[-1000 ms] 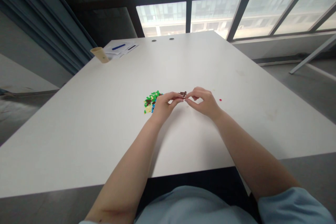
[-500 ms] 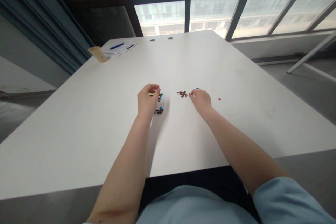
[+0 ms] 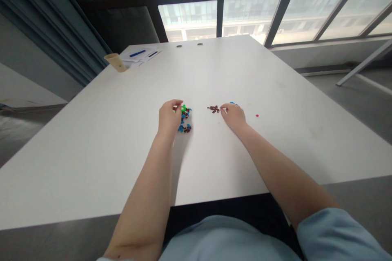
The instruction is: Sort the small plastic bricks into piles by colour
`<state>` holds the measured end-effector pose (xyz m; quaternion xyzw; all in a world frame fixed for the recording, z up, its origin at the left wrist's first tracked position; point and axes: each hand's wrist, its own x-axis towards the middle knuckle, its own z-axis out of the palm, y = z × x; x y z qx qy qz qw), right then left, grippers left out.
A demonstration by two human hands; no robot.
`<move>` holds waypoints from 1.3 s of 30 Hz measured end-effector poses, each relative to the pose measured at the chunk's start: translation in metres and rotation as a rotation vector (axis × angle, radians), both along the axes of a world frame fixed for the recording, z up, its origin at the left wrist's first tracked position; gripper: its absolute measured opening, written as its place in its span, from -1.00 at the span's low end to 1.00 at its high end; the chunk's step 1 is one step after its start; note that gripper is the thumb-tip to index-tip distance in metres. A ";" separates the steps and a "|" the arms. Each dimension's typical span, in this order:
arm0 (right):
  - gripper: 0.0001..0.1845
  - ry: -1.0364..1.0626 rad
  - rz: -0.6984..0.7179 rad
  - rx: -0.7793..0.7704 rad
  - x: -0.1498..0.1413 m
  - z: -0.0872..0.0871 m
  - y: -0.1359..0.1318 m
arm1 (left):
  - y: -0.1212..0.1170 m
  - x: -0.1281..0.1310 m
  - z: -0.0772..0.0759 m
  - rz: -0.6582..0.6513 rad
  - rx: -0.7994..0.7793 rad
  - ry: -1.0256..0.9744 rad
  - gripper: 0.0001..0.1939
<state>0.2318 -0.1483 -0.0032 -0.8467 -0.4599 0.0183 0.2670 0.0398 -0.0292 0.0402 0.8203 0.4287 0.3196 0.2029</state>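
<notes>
Mini plastic bricks are the main thing here, a loose heap of green, blue and brown ones right at the fingertips of the left hand, which is curled over with its fingers bunched against the side of the heap. Can't tell if those fingers are actually pinching a piece, there's a speck of green at the tips but it could just be part of the pile. Right hand sits off to the other side, thumb and index drawn together, fingertips just beside a small cluster of brown bricks lying between the two hands. Can't tell if anything's in that pinch either. Just past the right fingers there are a few blue bricks, and a lone red brick further out. All of it sits on a white table, with a paper cup and some papers under a blue pen way up by the far left corner, big windows behind
</notes>
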 end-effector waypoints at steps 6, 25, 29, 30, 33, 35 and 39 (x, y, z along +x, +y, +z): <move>-0.71 0.053 -0.015 0.066 -0.001 0.011 -0.010 | 0.010 0.001 -0.023 0.007 -0.016 0.388 -0.70; -0.70 0.093 0.033 0.139 0.004 0.015 -0.019 | 0.006 0.008 -0.025 0.028 0.051 0.545 -0.73; -0.70 0.100 0.032 0.138 0.005 0.014 -0.018 | 0.006 0.010 -0.026 0.028 0.057 0.543 -0.76; -0.70 0.102 0.029 0.137 0.005 0.014 -0.018 | 0.005 0.010 -0.027 0.025 0.063 0.547 -0.76; -0.70 0.105 0.023 0.133 0.005 0.014 -0.018 | 0.002 0.011 -0.027 0.006 0.089 0.555 -0.77; -0.70 0.105 0.024 0.137 0.005 0.014 -0.018 | 0.001 0.012 -0.028 -0.013 0.102 0.547 -0.78; -0.70 0.109 0.027 0.147 0.004 0.014 -0.019 | 0.001 0.013 -0.029 -0.040 0.107 0.539 -0.79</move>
